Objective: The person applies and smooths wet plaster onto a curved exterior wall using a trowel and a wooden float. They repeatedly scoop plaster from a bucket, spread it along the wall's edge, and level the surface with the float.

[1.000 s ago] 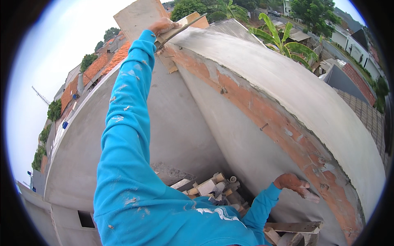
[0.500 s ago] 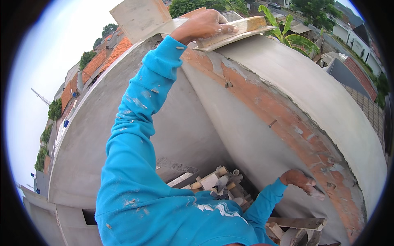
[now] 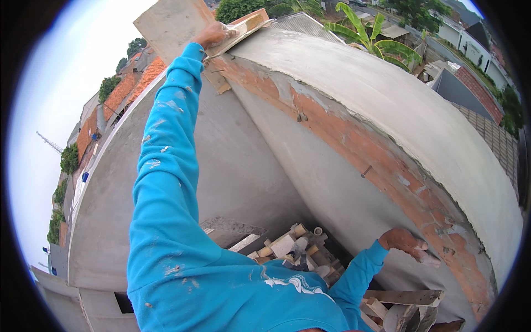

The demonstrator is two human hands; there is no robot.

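Note:
At the far corner of the wall, my left hand (image 3: 212, 34) grips a wooden plastering float (image 3: 241, 34) that lies on the grey plastered wall top (image 3: 359, 88). The float is spattered with pale plaster, and its grip is mostly covered by my fingers. Low on the right, my right hand (image 3: 406, 243) has its fingers stretched out next to the exposed brick strip (image 3: 381, 185) under the wall's rim. It holds nothing. Whether its palm touches the wall, I cannot tell.
A square board (image 3: 171, 27) stands up at the far corner. Nails (image 3: 366, 171) stick out of the brick strip. Below lie pale pipe-like pieces and blocks (image 3: 298, 249), with wooden planks (image 3: 404, 297) at lower right. Beyond the wall are banana leaves (image 3: 376, 39) and tiled roofs.
My left hand has slid the float left and away along the wall top to the corner, and my arm is straighter. My right hand stays in nearly the same spot.

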